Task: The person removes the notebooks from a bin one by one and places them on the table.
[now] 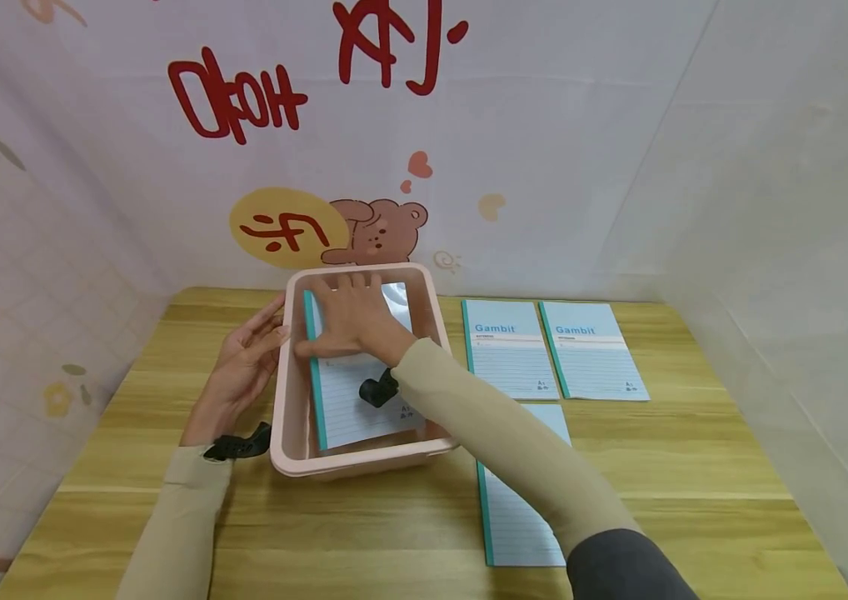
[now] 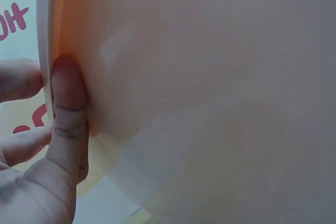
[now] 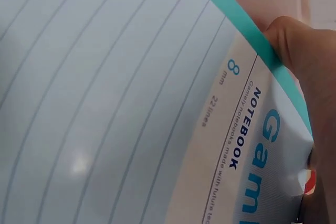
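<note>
A pale pink plastic bin stands on the table's left half. My left hand holds its left rim; in the left wrist view the thumb lies under the rim, with other fingers on the far side. Inside the bin is a light blue lined notebook with a teal spine. My right hand reaches over its upper part and grips its edges. The thumb presses the teal spine in the right wrist view, and the cover looks slightly bowed. Whatever lies beneath this notebook is hidden.
Two matching Gambit notebooks, one beside another, lie right of the bin. A third notebook lies nearer, partly covered by my right sleeve. Printed cloth walls bound the wooden table at the back and sides.
</note>
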### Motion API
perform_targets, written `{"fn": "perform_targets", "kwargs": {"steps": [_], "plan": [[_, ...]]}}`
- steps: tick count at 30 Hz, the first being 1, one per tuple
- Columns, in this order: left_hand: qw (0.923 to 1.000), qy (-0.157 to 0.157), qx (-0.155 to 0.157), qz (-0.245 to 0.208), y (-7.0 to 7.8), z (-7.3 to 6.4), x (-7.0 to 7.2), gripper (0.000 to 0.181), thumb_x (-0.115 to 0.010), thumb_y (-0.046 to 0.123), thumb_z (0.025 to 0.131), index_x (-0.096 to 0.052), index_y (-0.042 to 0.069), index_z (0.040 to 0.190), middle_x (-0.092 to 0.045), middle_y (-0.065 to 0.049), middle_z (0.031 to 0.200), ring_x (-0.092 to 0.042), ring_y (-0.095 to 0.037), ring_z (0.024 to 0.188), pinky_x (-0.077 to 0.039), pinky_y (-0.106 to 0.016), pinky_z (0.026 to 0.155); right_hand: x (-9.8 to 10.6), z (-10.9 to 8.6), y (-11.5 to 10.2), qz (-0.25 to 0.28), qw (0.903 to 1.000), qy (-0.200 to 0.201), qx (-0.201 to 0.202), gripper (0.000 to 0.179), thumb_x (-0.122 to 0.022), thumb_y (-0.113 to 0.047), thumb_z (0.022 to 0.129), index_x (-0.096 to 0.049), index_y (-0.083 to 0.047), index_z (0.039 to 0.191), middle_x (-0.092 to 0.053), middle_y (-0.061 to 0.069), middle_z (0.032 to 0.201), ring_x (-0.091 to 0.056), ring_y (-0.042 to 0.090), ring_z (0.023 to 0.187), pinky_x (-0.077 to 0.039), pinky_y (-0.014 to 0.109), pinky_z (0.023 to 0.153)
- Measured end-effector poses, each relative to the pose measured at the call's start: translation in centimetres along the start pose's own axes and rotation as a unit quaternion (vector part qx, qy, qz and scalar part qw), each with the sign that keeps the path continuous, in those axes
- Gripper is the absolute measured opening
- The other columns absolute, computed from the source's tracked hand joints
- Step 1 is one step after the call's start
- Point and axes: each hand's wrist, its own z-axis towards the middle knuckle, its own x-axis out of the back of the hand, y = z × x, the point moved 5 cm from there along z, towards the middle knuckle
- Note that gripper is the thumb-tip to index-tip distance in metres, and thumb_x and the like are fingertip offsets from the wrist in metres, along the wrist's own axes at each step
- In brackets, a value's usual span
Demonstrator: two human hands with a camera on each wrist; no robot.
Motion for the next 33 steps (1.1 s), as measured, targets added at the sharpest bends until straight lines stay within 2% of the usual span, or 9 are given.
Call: {"fn": "perform_targets", "kwargs": {"steps": [4,9,15,21,28,33], "plan": [[0.9999,-0.008,-0.002,-0.010,0.1,0.1,-0.1,0.068,-0.052,-0.004,0.103,-0.017,-0.003,0.162,-0.061,-0.003,0.118,-0.067,-0.009,0.101,-0.060,-0.018,0.084,0.9,-0.3,-0.2,-0.001,0.9999,0.011,0.002,0.097,-0.055,-0.085,0.076,-0.029,-0.034,0.154,-0.047,0.011,0.154,-0.043,0.033,0.141,-0.034,0.060,0.115],[0.9999,-0.010,0.002,-0.001,0.0,0.1,-0.1,0.069,-0.053,-0.002,0.104,-0.017,-0.002,0.162,-0.060,-0.002,0.120,-0.066,-0.008,0.103,-0.060,-0.018,0.086,2.0,-0.8,-0.4,-0.009,0.9998,0.019,0.001,0.097,-0.054,-0.085,0.077,-0.031,-0.029,0.153,-0.049,0.012,0.153,-0.045,0.032,0.140,-0.033,0.061,0.117],[0.9999,-0.015,0.001,0.001,-0.1,0.1,-0.2,0.068,-0.052,-0.003,0.104,-0.018,-0.001,0.163,-0.058,-0.004,0.123,-0.066,-0.007,0.104,-0.060,-0.019,0.088,3.9,-1.4,-0.2,-0.010,0.9986,0.051,0.005,0.096,-0.053,-0.088,0.077,-0.036,-0.028,0.150,-0.053,0.008,0.147,-0.048,0.028,0.135,-0.036,0.057,0.113],[0.9997,-0.022,-0.003,-0.009,0.0,-0.2,-0.1,0.069,-0.051,-0.003,0.104,-0.015,-0.001,0.163,-0.058,-0.004,0.125,-0.067,-0.009,0.107,-0.059,-0.021,0.092,6.8,-2.3,0.1,0.017,0.9955,0.091,0.019,0.090,-0.057,-0.083,0.076,-0.039,-0.029,0.146,-0.056,0.002,0.136,-0.052,0.025,0.122,-0.039,0.051,0.102],[0.9999,-0.015,0.004,-0.005,0.0,-0.2,0.0,0.069,-0.051,-0.003,0.104,-0.016,0.001,0.163,-0.058,-0.003,0.126,-0.067,-0.009,0.109,-0.059,-0.021,0.093,10.8,-3.9,1.0,0.044,0.9908,0.126,0.023,0.080,-0.056,-0.074,0.080,-0.040,-0.028,0.144,-0.058,-0.001,0.127,-0.052,0.019,0.119,-0.038,0.044,0.095],[0.9999,-0.015,-0.005,-0.001,0.0,-0.1,0.0,0.067,-0.052,-0.003,0.104,-0.018,0.000,0.163,-0.059,-0.004,0.125,-0.068,-0.010,0.107,-0.059,-0.020,0.090,13.2,-5.3,1.8,0.060,0.9873,0.144,0.029,0.078,-0.055,-0.070,0.080,-0.041,-0.026,0.143,-0.059,-0.002,0.125,-0.052,0.018,0.117,-0.038,0.045,0.097]]}}
